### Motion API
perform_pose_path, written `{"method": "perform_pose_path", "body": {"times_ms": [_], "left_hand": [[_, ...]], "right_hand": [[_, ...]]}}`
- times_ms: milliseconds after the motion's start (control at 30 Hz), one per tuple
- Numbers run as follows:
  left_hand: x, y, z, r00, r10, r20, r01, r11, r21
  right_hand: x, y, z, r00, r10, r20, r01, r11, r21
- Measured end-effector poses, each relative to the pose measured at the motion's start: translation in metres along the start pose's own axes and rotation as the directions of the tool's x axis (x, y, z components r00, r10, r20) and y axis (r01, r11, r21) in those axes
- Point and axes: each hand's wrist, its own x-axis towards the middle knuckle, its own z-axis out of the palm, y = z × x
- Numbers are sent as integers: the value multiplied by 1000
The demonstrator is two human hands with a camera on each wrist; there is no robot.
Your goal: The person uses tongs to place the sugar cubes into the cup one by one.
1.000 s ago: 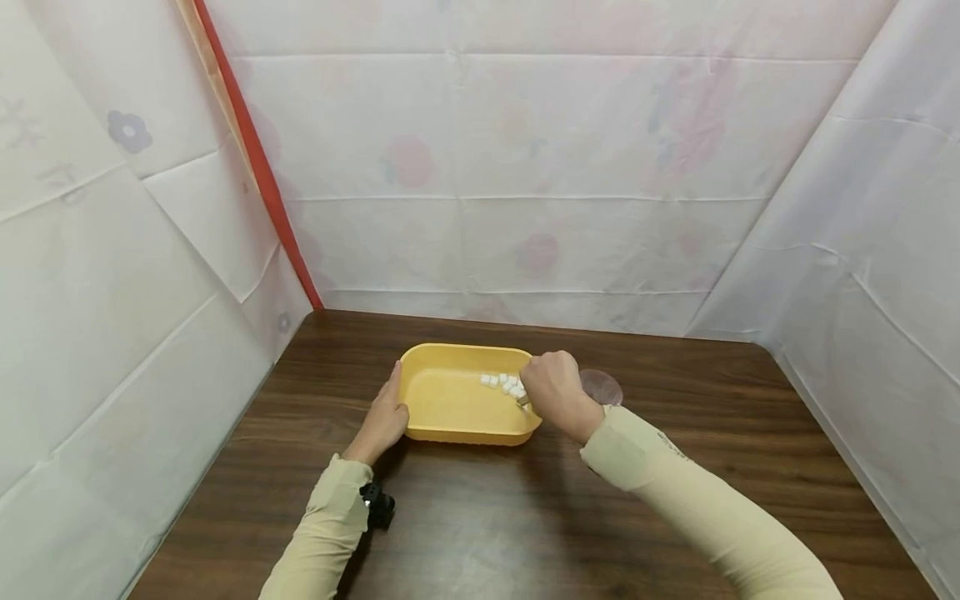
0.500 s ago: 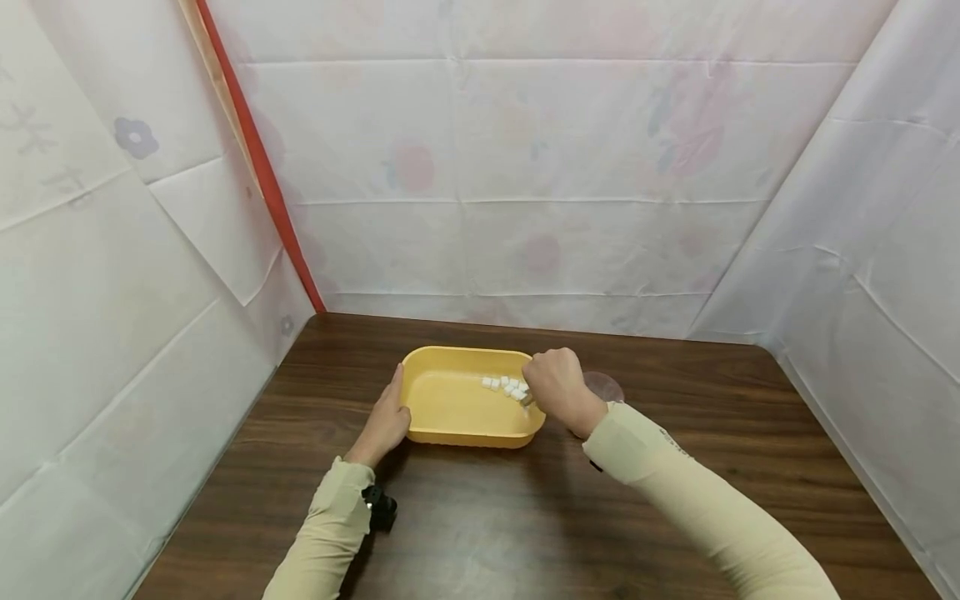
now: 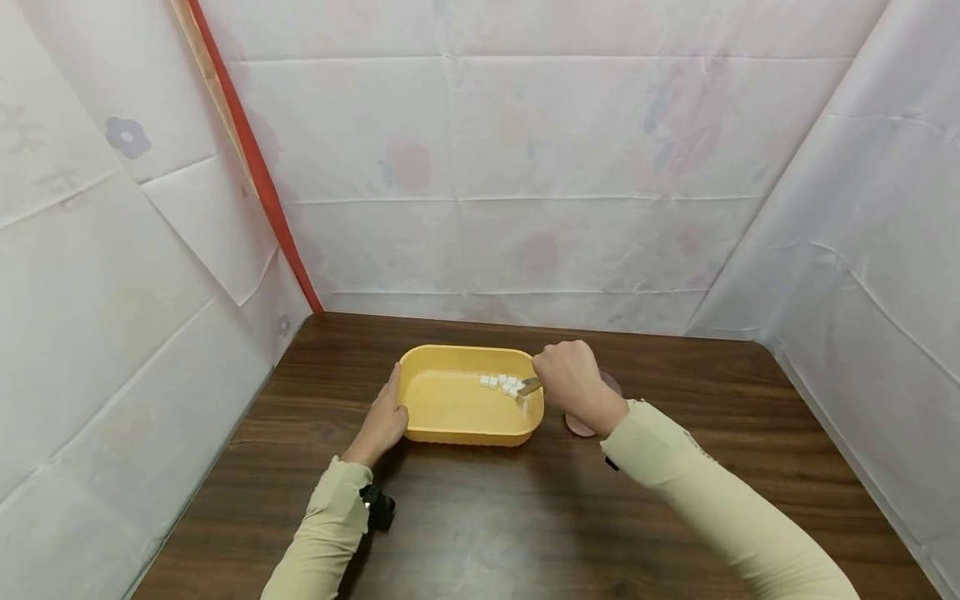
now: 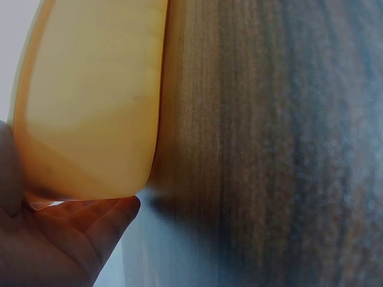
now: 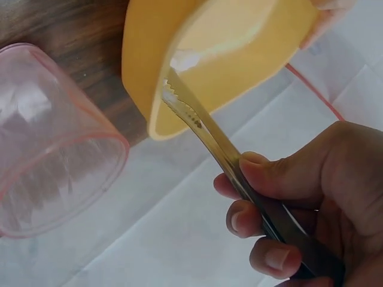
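Observation:
A yellow basin [image 3: 465,417] stands on the table, with several small white cubes [image 3: 492,381] toward its right end. My left hand [image 3: 382,425] holds the basin's left end; in the left wrist view its fingers [image 4: 111,221] lie against the outer wall. Over the right rim, my right hand [image 3: 573,375] grips metal tongs [image 5: 206,134] with serrated tips, which point down into the basin among the cubes. Whether a cube sits between the tips I cannot tell. A clear pinkish cup [image 5: 60,143] stands just right of the basin, partly hidden by my right hand in the head view.
The brown wood table [image 3: 480,517] bears all of this. White patterned sheets [image 3: 480,167] hang behind it and at both sides, and a red strip [image 3: 262,175] runs down the left back corner.
My right hand has moved slightly right and up with the tongs, showing more of their tips and of the cup's base. The left hand stays on the basin.

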Motion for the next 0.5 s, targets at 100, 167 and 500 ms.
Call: {"method": "perform_pose_path", "body": {"times_ms": [100,167,500], "left_hand": [[1,0,0,1000,2,5,-2,1000,5],[2,0,0,1000,0,9,0,1000,7],[4,-4,-4,1000,-5,17,4,1000,11]], "right_hand": [[-5,7,-7,1000,18,-18,-17,999,37],[-9,11,-11,999,32,-25,-30,998,63],[-29,37,-36,989,116,-90,-101,983,155]]}}
